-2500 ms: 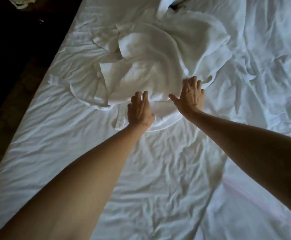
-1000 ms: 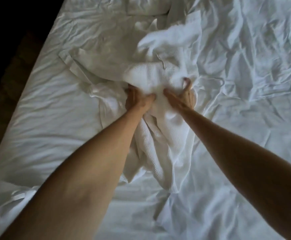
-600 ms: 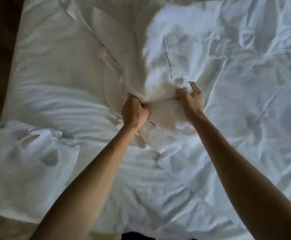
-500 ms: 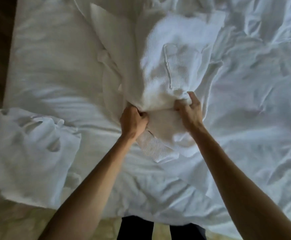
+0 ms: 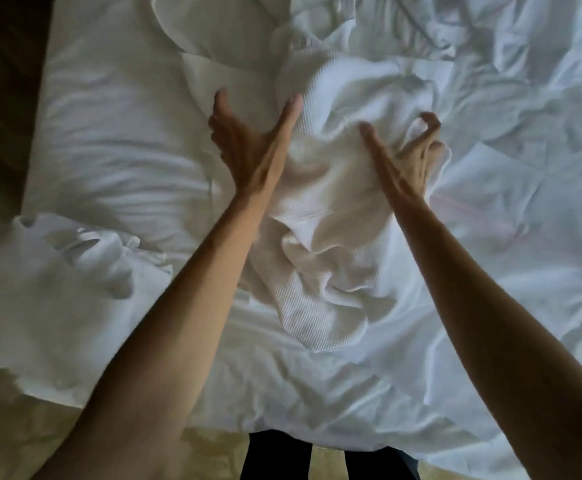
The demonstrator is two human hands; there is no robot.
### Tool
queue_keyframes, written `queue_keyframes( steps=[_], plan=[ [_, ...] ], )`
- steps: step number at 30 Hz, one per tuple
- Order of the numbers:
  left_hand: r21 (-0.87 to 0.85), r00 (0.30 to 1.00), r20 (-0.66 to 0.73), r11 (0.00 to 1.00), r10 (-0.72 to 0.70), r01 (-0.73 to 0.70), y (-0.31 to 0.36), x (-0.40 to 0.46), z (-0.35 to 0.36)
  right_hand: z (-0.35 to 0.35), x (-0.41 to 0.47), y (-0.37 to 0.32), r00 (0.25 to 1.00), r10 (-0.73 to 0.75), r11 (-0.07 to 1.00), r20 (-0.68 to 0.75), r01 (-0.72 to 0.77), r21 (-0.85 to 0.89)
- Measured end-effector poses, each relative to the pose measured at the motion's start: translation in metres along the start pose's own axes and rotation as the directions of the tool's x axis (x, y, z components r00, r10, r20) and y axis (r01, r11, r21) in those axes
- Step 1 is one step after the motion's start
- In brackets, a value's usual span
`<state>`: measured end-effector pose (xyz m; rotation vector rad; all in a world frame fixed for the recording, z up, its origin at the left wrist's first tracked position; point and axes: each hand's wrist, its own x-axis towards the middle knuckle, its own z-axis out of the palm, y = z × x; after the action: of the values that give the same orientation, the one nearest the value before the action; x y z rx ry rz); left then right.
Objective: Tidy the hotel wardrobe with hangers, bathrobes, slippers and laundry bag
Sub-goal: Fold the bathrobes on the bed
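A white waffle-weave bathrobe (image 5: pixel 331 216) lies crumpled in the middle of the bed, stretching from the far side toward the near edge. My left hand (image 5: pixel 248 140) hovers over its left side, fingers spread, holding nothing. My right hand (image 5: pixel 407 157) is over its right side with the thumb out and the fingers curled; a fold of the bathrobe shows between the fingertips, and I cannot tell whether they grip it.
The bed (image 5: pixel 109 150) is covered with a wrinkled white sheet. A second bunched white cloth (image 5: pixel 57 289) hangs at the bed's near left corner. A yellowish floor (image 5: pixel 23 438) runs along the near edge, where my dark legs (image 5: pixel 275 455) stand. Dark floor lies left.
Both hands were clenched on the bathrobe half a second ago; they have now let go and moved apart, the left fully spread. The bathrobe has dropped onto the bed nearer to me.
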<state>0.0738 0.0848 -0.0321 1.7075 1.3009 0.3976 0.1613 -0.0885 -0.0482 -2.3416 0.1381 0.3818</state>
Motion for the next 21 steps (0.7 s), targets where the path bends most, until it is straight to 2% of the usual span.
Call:
queue_keyframes(
  steps=[1, 3, 5, 8, 12, 17, 21],
  plan=[
    [0.081, 0.997, 0.081, 0.997, -0.015, 0.008, 0.014, 0.013, 0.015, 0.008, 0.011, -0.009, 1.0, 0.016, 1.0, 0.024, -0.015, -0.01],
    [0.313, 0.96, 0.262, 0.95, -0.1, 0.013, 0.027, 0.029, 0.043, 0.021, 0.03, -0.018, 0.998, 0.022, 0.995, 0.057, -0.027, 0.092],
    [0.48, 0.945, 0.307, 0.876, -0.111, -0.053, 0.025, 0.036, 0.06, 0.025, 0.04, -0.017, 0.991, 0.051, 0.989, 0.126, -0.068, 0.135],
    [0.47, 0.954, 0.299, 0.876, -0.037, -0.113, 0.019, 0.032, 0.052, 0.018, 0.033, -0.007, 0.968, 0.046, 0.992, 0.248, -0.073, 0.099],
    [0.434, 0.931, 0.353, 0.898, -0.095, -0.073, -0.014, -0.012, 0.013, 0.003, -0.014, 0.033, 0.945, 0.001, 0.994, 0.326, -0.038, 0.105],
    [0.395, 0.951, 0.305, 0.915, -0.05, -0.079, -0.066, -0.086, -0.029, -0.008, -0.106, 0.09, 0.952, -0.05, 0.985, 0.303, -0.003, 0.172],
    [0.369, 0.961, 0.277, 0.926, -0.027, -0.08, -0.084, -0.112, -0.037, -0.015, -0.133, 0.104, 0.957, -0.049, 0.98, 0.287, -0.009, 0.197]
  ],
)
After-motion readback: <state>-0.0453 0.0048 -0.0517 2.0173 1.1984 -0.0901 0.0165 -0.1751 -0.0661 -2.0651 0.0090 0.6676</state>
